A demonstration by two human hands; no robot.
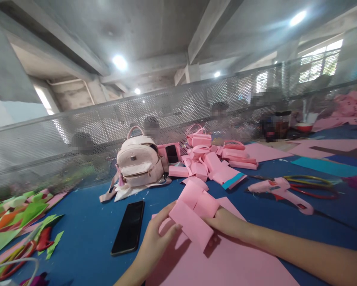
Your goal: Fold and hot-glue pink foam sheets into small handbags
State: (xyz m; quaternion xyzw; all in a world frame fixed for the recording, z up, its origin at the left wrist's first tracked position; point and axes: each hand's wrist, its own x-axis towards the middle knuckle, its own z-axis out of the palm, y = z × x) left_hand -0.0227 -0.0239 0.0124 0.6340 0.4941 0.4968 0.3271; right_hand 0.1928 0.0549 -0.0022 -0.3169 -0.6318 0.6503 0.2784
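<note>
Your left hand (pixel 156 244) and right hand (pixel 227 224) both grip the folded pink piece (pixel 196 212), 1 at each end. It sits just above the flat pink sheet (pixel 226 266) on the blue table (pixel 86 230).

It looks light, thin and floppy, likely foam or card. It should crease easily, so hold it at the folds, not mid-panel.

It is matte pink with several boxy folds. The phone (pixel 128 227) lies to its left.

Your blue surface (pixel 86 226) carries a big pink sheet (pixel 226 266) right before you; a black phone (pixel 128 228) lies just left of it; further back sit a pink backpack (pixel 139 163), a heap of folded pink pieces (pixel 214 161), a glue gun (pixel 281 192) and scissors (pixel 311 186); green paper scraps (pixel 17 216) crowd the left edge.
</note>
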